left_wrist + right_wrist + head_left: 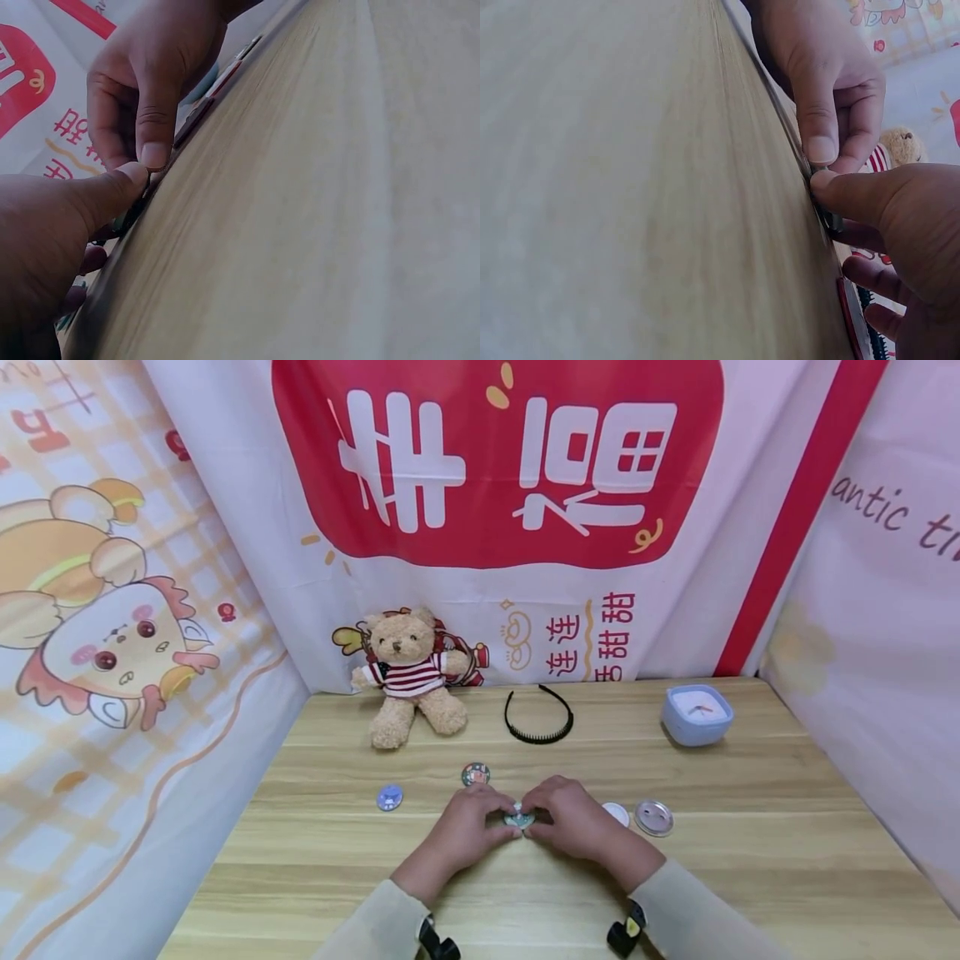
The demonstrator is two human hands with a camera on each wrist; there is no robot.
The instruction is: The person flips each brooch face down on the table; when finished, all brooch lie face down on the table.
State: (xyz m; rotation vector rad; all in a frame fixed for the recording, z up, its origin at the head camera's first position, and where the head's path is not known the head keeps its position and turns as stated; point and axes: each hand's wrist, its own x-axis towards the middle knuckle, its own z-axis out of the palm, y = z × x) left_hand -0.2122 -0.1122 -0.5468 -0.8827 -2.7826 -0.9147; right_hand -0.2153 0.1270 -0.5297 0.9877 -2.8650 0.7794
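A round green badge (519,818) lies at the front middle of the table, between both hands. My left hand (468,827) pinches its left edge between thumb and fingers. From the other side my right hand (566,818) pinches the right edge, and the two thumb tips nearly meet at the near rim. In the right wrist view the badge (832,220) shows only as a dark thin edge beneath the right thumb (847,191). Much of its face is covered by fingers. Just behind the left hand lies a round badge with a red and green picture (476,773).
A blue badge (389,797) lies to the left. Right of the hands are a white round piece (617,814) and a silvery badge piece (654,818). Farther back sit a teddy bear (405,672), a black headband (540,739) and a blue clock (697,716).
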